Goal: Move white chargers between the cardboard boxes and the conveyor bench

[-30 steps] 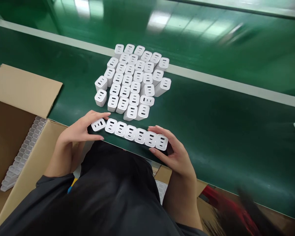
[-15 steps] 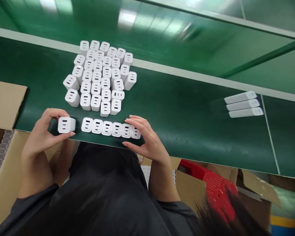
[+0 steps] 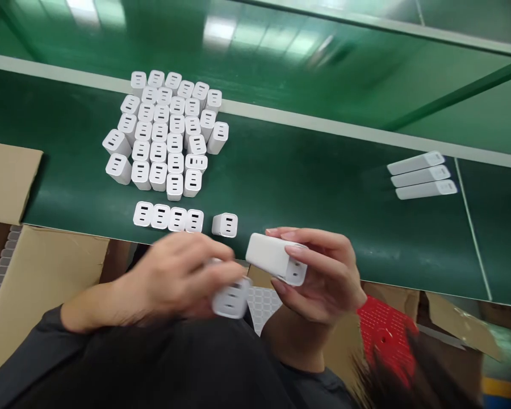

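Close to my body, my left hand point(image 3: 174, 275) grips a white charger point(image 3: 230, 298) whose port face points down toward me; hand and charger are smeared by motion. My right hand point(image 3: 323, 267) holds a second white charger point(image 3: 269, 254) by one end, lying on its side in the air past the table's front edge. On the table, a short row of upright chargers point(image 3: 169, 217) stands near that edge, partly behind my left hand. A single charger point(image 3: 225, 225) stands apart to the right of the row. Behind is a large cluster of upright white chargers point(image 3: 159, 132).
The green table point(image 3: 306, 193) has a raised pale strip along its back. Three white chargers point(image 3: 421, 176) lie side by side at the far right. Cardboard boxes point(image 3: 55, 272) are at the left, and a red plastic item point(image 3: 385, 335) sits below the table's right part.
Both hands have moved off the table edge toward my body. My right hand has lifted a charger from the row's right end. One charger now stands separate from the row.
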A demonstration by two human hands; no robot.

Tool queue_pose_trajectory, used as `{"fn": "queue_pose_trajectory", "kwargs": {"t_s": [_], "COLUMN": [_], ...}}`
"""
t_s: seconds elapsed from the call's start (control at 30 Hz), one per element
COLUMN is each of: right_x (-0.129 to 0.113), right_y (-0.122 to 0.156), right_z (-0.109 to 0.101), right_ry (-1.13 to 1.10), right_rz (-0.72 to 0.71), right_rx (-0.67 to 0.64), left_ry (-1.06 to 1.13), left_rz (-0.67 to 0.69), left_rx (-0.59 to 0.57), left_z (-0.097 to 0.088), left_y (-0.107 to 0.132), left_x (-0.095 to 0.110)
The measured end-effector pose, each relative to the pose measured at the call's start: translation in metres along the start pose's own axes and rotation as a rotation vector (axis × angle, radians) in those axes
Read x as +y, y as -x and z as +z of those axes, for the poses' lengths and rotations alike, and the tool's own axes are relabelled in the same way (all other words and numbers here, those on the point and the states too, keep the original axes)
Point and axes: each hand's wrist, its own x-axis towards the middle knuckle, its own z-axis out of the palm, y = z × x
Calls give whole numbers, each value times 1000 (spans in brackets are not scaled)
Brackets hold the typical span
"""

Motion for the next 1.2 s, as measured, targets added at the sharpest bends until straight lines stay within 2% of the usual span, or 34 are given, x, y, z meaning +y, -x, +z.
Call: {"fn": "queue_pose_trajectory", "kwargs": {"t_s": [0.07,0.17,0.23,0.3,0.4,0.5,0.6,0.67,0.73,0.8,0.87,1.03,1.2], "right_x": [4,19,33,47,60,60,55,52,49,47,45,48,52], "right_y": [14,37,50,59,62,57,53,52,50,46,41,32,33], "right_z": [-14,-36,-48,-54,-54,-47,-41,-38,-35,-31,-27,-17,-17], "right_ry": [52,172,241,255,257,272,269,288,302,308,322,393,417], "right_rz": [113,307,361,382,360,309,288,268,238,206,180,171,160], "right_rx": [1,-9,-30,-44,-117,-199,-188,-157,-126,-117,-137,-175,-172], "left_ry": [-121,-276,-337,-382,-477,-545,-504,-461,-430,-413,-397,-359,-343], "left_rz": [173,263,226,139,48,79,116,26,-123,-222,-260,-300,-257], "left_rx": [52,105,34,-53,-93,-80,-37,-47,-107,-176,-214,-200,-155], "left_z": [39,90,115,133,143,127,87,55,27,9,3,10,4], "left_y": [-22,-50,-65,-75,-81,-73,-52,-37,-24,-14,-7,-1,-1], "left_x": [14,22,20,14,9,9,5,-3,-16,-30,-41,-55,-47]}}
